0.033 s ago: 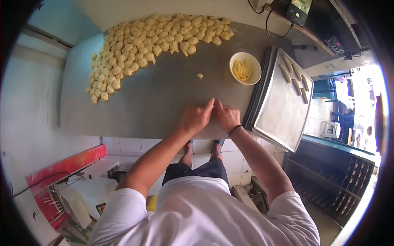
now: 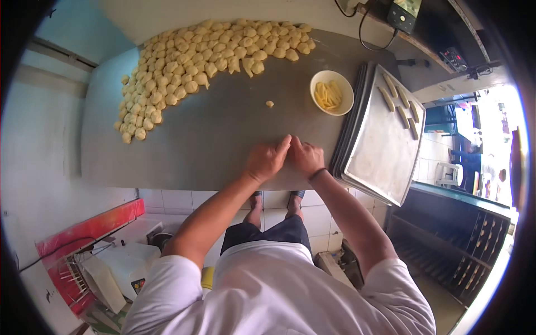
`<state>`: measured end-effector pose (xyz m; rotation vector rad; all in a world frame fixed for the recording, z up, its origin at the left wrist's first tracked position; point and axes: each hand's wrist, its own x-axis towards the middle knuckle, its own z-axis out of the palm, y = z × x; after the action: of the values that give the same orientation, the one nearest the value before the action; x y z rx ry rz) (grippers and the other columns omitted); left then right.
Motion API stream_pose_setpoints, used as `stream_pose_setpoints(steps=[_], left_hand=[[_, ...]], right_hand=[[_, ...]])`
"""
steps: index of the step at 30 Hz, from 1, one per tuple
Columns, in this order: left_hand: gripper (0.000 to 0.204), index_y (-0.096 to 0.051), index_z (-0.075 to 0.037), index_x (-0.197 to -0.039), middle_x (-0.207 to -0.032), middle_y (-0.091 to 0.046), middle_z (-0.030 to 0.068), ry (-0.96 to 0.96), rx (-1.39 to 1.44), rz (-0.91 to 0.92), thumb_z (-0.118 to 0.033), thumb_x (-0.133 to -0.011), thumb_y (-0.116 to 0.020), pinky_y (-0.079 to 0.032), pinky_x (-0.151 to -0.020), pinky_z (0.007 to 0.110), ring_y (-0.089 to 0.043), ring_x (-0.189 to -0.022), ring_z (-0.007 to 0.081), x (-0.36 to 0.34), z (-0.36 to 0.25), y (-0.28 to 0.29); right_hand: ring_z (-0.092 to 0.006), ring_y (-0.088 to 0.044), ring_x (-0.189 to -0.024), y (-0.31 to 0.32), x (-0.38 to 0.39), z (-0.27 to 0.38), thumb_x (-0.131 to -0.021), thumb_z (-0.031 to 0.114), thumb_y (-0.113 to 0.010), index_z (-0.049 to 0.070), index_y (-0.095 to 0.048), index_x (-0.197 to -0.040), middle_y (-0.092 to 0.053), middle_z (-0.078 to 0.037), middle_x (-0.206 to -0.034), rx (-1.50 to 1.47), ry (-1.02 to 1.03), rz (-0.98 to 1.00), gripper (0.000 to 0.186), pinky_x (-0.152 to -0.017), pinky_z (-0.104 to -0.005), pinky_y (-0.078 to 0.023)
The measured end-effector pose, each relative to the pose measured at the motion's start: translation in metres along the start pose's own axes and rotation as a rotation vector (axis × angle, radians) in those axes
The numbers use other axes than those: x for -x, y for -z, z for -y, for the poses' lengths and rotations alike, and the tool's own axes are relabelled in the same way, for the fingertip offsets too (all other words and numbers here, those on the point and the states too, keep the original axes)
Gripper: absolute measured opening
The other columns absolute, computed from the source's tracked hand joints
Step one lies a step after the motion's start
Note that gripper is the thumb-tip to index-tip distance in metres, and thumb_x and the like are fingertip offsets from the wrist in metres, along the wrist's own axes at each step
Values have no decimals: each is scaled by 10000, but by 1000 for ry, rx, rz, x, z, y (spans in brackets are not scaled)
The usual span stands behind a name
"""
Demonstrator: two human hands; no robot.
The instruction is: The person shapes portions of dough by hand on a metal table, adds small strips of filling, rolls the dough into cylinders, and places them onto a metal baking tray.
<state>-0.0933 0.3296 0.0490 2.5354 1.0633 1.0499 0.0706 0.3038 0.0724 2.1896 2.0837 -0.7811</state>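
My left hand [image 2: 267, 159] and my right hand [image 2: 307, 158] meet over the near part of the steel table [image 2: 195, 139], their fingertips pinched close together; whatever is between them is hidden. Beyond them lies a single small dough piece [image 2: 269, 104]. A large cluster of pale dough balls [image 2: 190, 61] covers the back and left of the table. Right of centre, a white bowl [image 2: 347, 89] holds yellow strips [image 2: 327, 96]. At the right end rests a stack of metal trays [image 2: 374, 167], with several dough sticks [image 2: 403, 116] on the top one.
A phone [image 2: 404, 14] with a cable sits on a shelf at the back right. A dark metal rack [image 2: 430, 245] stands at the lower right. A white machine [image 2: 120, 265] and red panel [image 2: 89, 226] are at the lower left. A wall [image 2: 50, 139] bounds the left side.
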Motion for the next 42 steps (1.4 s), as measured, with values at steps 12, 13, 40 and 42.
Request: stream_pose_setpoints(steps=[12,13,40,42], left_hand=[[725,-420,-1,-1563,-1674,-303,244,314,-186,570,-466,-1020,-537,-147,-1241,681,-256,-1548,474,73,-46,58],[711,-413,-43,-1580,-1679,-289,247,305,-240,474,-471,-1024,-529,-138,-1237,693,-255,-1547,477,58,-34,42],[181,-733,-67,-1053,-1070,-712,116,476,84,665,-33,-878,-701,-525,-907,454,-694,-987,350,-73,-96,62],[190,-726,-42,-1069,-1069,-714,120,215,198,526,-18,-883,-694,-551,-828,428,-698,-976,358,-120,-129,21]], right_hand=[[-417,-188,-1594,-49,85,-20,-1011,443,-535,8,-378,-1588,-251,-252,-1697,7,231,-213,739,-1289,-575,-135],[-410,-170,-1600,-40,62,-15,-1027,462,-501,10,-357,-1599,-237,-251,-1702,61,217,-264,743,-1291,-575,-122],[-277,-651,-1080,88,134,-152,-877,83,-625,131,-732,-1140,-687,-83,-1086,-274,311,-389,288,-954,-426,-526],[-312,-660,-1067,105,135,-215,-898,49,-612,106,-725,-1145,-695,-112,-1099,-319,180,-570,277,-944,-447,-546]])
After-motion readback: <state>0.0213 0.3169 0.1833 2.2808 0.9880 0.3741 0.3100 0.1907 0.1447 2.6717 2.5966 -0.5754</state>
